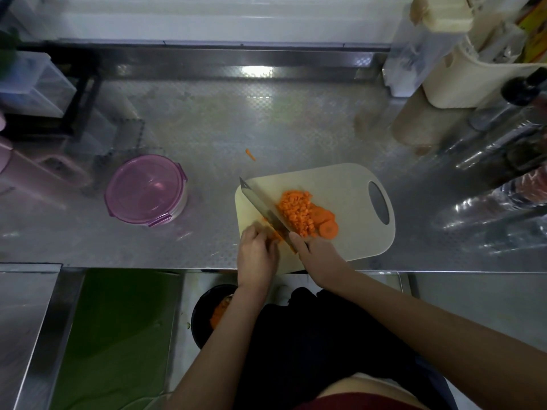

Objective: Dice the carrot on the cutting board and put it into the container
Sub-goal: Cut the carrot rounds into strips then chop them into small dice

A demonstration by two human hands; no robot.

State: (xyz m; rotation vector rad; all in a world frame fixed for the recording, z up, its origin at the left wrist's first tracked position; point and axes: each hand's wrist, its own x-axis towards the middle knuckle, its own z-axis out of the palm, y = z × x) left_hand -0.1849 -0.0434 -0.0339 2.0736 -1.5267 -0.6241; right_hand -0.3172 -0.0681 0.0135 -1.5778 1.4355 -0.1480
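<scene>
Head view (the only one). Cutting board sits at the near edge of the counter, right of centre. Mid-board there's a heap of diced carrot, w/ a few round slices touching its right side, not yet diced.

The knife stands edge-down on the board, its blade against the heap's left side. Right hand is wrapped round the knife handle, one finger laid fwd along the blade. Left hand has its fingers curled down over an uncut carrot piece just left of the blade. Most of that piece is hidden, so can't tell how much is left.

Container stands well left of the board w/ its purple lid on, and looks empty thru the lid. One stray scrap lies on the counter beyond the board.

Judgement: dicing looks past halfway. The heap is done; the slices and the held piece are still to go. Transfer hasn't begun. The lid has to come off first, then all the dice go in.
</scene>
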